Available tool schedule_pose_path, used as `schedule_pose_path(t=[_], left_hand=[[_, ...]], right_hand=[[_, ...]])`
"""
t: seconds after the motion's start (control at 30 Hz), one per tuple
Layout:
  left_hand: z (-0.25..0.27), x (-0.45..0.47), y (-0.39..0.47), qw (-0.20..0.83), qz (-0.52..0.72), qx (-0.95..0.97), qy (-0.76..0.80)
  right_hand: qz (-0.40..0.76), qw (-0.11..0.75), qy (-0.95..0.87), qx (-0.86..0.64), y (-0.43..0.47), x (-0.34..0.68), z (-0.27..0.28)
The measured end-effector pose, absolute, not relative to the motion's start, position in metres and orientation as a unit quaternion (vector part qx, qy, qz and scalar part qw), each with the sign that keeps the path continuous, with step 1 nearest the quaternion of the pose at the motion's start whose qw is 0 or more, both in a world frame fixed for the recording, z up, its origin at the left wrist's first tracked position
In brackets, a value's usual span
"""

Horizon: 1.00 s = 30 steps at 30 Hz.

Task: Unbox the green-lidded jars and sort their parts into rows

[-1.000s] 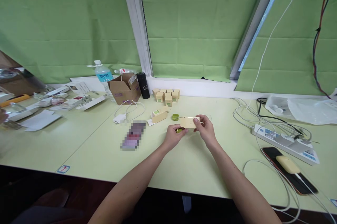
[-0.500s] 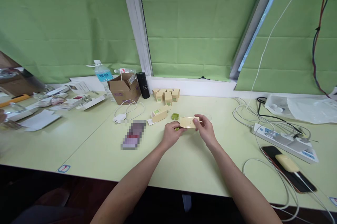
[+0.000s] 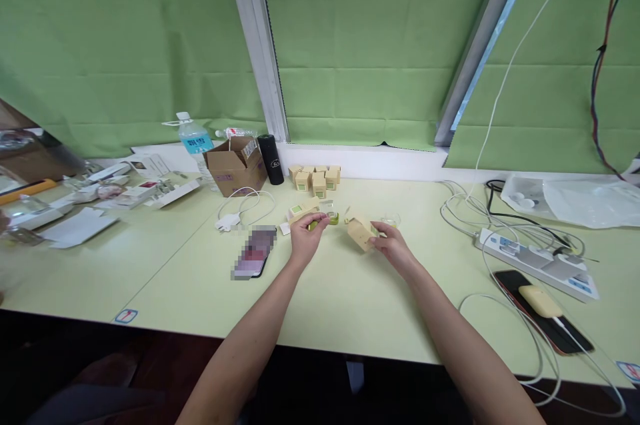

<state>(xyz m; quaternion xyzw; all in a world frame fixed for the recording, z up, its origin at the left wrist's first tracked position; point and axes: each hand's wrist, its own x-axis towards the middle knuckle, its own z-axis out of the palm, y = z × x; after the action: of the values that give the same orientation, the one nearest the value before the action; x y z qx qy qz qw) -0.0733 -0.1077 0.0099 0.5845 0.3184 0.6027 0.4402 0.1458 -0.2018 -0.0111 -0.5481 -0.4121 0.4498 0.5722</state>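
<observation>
My left hand (image 3: 306, 238) is closed in a pinch over the table, with a small green piece (image 3: 313, 225) showing at its fingertips; the fingers cover most of it. Right at those fingertips sits a small green open-topped case (image 3: 334, 218), and a clear plastic piece (image 3: 327, 204) is just behind. A small cream cardboard box (image 3: 361, 234), tilted, is gripped by my right hand (image 3: 394, 246) at its right side; its far end looks open. Beyond the right fingers lies a clear, roundish plastic piece (image 3: 390, 219). Another cream box (image 3: 303, 209) lies behind my left hand.
Several small cream boxes (image 3: 319, 185) stand at the back near a black bottle (image 3: 271, 160) and an open brown carton (image 3: 236, 175). A phone (image 3: 254, 253) lies left. At right are a power strip (image 3: 537, 268), loose cables and a phone (image 3: 575, 332) under a cream power bank (image 3: 540, 302).
My hands have moved apart: the left went left and back with the green piece, away from the box. My right hand now holds the box alone, tilted.
</observation>
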Motion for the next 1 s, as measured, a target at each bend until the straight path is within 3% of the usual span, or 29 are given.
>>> schedule_pose_path(t=[0.13, 0.33, 0.4, 0.53, 0.73, 1.0], left_hand=[[0.008, -0.075, -0.105, 0.399, 0.617, 0.605, 0.307], [0.006, -0.078, -0.104, 0.25, 0.59, 0.718, 0.272], [0.005, -0.078, -0.106, 0.181, 0.576, 0.754, 0.257], [0.005, -0.078, -0.112, 0.063, 0.555, 0.799, 0.221], [0.008, -0.079, -0.118, -0.012, 0.538, 0.823, 0.183], [0.015, -0.079, -0.121, 0.019, 0.58, 0.804, 0.128]], right_hand=[[0.437, 0.507, -0.5, -0.549, -0.202, 0.126, -0.014], [0.245, 0.36, -0.623, -0.65, -0.21, 0.115, -0.013], [0.188, 0.368, -0.639, -0.648, -0.214, 0.118, -0.008], [0.032, 0.469, -0.655, -0.592, -0.217, 0.116, 0.013], [-0.121, 0.351, -0.753, -0.544, -0.209, 0.086, 0.043], [-0.138, 0.352, -0.769, -0.516, -0.199, 0.082, 0.053]])
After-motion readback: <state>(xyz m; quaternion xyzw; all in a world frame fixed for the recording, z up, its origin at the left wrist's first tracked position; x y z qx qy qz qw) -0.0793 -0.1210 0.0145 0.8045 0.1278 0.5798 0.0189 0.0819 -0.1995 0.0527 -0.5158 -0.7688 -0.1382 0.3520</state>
